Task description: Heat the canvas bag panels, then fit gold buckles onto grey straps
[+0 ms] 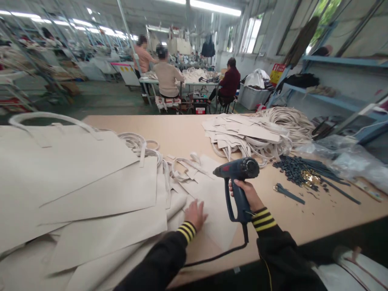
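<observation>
A dark blue heat gun (241,198) is gripped by its handle in my right hand (249,195), its nozzle pointing left. Its cord runs down and left over the table edge. My left hand (195,215) rests with fingers spread on a flat cream panel (221,218) below and left of the heat gun. Just left of that hand lies a stack of cream bag panels (121,194), some with loop handles (57,117) attached. More handled pieces (188,167) lie beyond my left hand.
At the right back are piled cream pieces (242,131) and bundled straps (285,121). Small dark parts (291,169), gold buckles (309,178) and a short buckled strap (289,194) lie right of the heat gun. Plastic bags (348,157) edge the table. Several people sit or stand farther off.
</observation>
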### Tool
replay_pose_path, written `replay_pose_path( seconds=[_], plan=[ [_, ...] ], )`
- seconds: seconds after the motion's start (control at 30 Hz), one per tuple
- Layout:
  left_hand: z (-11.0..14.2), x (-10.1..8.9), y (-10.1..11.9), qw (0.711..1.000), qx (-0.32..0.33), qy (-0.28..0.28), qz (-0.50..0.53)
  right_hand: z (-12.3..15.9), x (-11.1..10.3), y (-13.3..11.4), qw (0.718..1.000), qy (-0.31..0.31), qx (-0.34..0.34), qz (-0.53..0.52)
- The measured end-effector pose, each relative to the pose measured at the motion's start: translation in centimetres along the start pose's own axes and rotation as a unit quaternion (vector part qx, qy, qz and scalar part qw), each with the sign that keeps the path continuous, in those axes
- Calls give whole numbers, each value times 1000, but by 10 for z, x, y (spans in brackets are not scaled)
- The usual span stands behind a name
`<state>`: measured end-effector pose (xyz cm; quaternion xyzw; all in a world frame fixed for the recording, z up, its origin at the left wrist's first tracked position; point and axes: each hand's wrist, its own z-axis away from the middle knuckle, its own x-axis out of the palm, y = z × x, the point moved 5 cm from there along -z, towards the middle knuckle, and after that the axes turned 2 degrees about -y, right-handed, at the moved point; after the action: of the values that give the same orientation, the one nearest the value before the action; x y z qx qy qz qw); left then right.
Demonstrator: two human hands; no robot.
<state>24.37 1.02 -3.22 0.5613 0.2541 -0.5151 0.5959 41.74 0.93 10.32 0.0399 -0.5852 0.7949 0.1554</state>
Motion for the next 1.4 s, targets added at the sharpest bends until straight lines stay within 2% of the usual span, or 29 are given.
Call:
replay_pose_path(
  seconds=[0.1, 0.17, 0.23, 0.4, 0.5, 0.57, 0.63, 0.7, 0.8, 0.9, 1.1, 1.17, 1.27, 1.33, 1.4],
  plan=[
    [-14, 29, 6, 998, -57, -33, -22, -28, 3, 2, 999, -21, 23, 24],
    [-24, 39, 8, 996, -62, -48, -39, -38, -4, 0, 999, 1, 9, 32],
    [-29, 41, 8, 997, -24, -53, -46, -46, -14, -4, 999, 29, -4, 30],
    [-28, 33, 4, 988, 125, -75, -58, -57, -42, -11, 996, 90, -5, 27],
    [-24, 30, -1, 981, 169, -78, -60, -41, -59, -9, 990, 124, 7, 60],
    [-16, 33, -4, 981, 171, -73, -57, -21, -60, -4, 991, 103, 25, 75],
    [-1, 40, -6, 982, 171, -66, -51, 0, -49, 5, 995, 41, 45, 78],
    [21, 47, -9, 983, 171, -53, -42, 16, -29, 13, 995, -30, 58, 71],
    [52, 52, -19, 989, 144, -27, -24, 25, 4, 25, 990, -95, 70, 76],
    [69, 45, -37, 995, 103, -3, -3, 25, 21, 28, 987, -102, 69, 102],
    [83, 26, -75, 997, 61, 26, 41, 35, 23, 25, 983, -120, 82, 113],
    [88, 23, -79, 996, 59, 28, 59, 33, 32, 27, 982, -128, 80, 114],
    [91, 23, -76, 995, 39, 19, 85, 23, 60, 33, 980, -146, 72, 110],
    [89, 24, -72, 995, 21, 12, 93, 18, 78, 38, 979, -159, 72, 109],
    [83, 25, -69, 996, 3, 8, 92, 16, 86, 42, 977, -167, 73, 111]
  ],
)
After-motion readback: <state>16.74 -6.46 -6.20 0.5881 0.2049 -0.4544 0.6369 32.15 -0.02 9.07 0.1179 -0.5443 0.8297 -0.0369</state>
